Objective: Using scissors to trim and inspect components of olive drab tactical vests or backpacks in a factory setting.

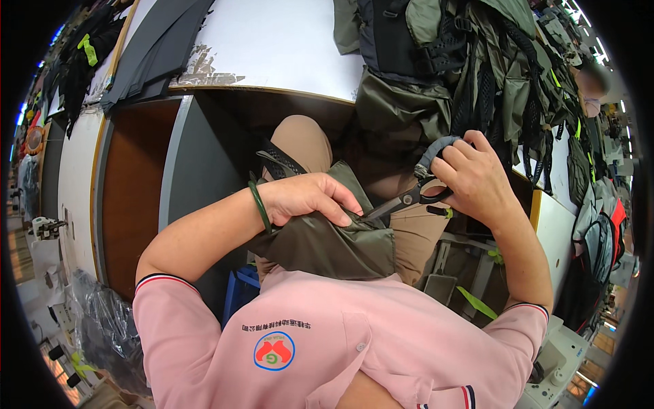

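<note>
My left hand [310,199], a green bangle [259,206] at its wrist, pinches an olive-green fabric piece [327,251] between thumb and fingers. The fabric lies over my lap, and a dark strap [281,162] shows at its far side. In my right hand [475,178] is a pair of scissors [409,199] with black handles, part of one wrapped in grey cloth. Its blades point left, their tips at the fabric close beside my left fingertips. Whether the tips are in the cloth I cannot tell.
Ahead stands a white table [286,41] with a worn edge. Olive and black backpack pieces [409,102] hang over its right part; dark grey sheets [160,48] lie at its left. Below is an open cabinet [136,198]. A sewing machine [558,365] is at lower right, a plastic bag [109,334] at lower left.
</note>
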The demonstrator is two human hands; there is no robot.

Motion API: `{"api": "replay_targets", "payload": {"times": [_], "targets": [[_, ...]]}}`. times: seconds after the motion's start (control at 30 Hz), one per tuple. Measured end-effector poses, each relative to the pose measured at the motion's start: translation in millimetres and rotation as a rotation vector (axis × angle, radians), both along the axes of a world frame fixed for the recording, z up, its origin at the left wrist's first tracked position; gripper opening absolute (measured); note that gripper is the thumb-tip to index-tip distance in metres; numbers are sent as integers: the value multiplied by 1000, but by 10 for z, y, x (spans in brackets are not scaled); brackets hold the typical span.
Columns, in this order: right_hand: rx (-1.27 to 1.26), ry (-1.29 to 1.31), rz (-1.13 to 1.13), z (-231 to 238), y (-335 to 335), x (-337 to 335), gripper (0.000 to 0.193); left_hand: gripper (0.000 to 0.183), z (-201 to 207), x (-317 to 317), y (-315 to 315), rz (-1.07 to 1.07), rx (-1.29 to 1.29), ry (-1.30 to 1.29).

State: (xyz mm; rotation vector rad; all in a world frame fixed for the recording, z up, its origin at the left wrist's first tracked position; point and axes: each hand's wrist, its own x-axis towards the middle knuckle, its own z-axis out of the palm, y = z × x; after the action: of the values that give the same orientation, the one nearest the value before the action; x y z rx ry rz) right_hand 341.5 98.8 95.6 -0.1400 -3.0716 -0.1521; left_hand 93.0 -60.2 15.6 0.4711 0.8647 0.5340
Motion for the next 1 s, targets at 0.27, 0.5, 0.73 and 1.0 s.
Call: {"api": "replay_targets", "payload": {"times": [0.27, 0.5, 0.73, 1.0], "targets": [[-31, 30, 21, -35, 19, -24, 39, 28, -36, 13, -4, -22, 39, 25], [-38, 3, 26, -97, 61, 2, 36, 27, -37, 18, 1, -36, 23, 4], [-86, 52, -68, -164, 97, 80, 37, 26, -15, -13, -9, -6, 52, 40], [-482, -1, -312, -353, -185, 288, 54, 27, -46, -57, -89, 177, 38, -87]]}}
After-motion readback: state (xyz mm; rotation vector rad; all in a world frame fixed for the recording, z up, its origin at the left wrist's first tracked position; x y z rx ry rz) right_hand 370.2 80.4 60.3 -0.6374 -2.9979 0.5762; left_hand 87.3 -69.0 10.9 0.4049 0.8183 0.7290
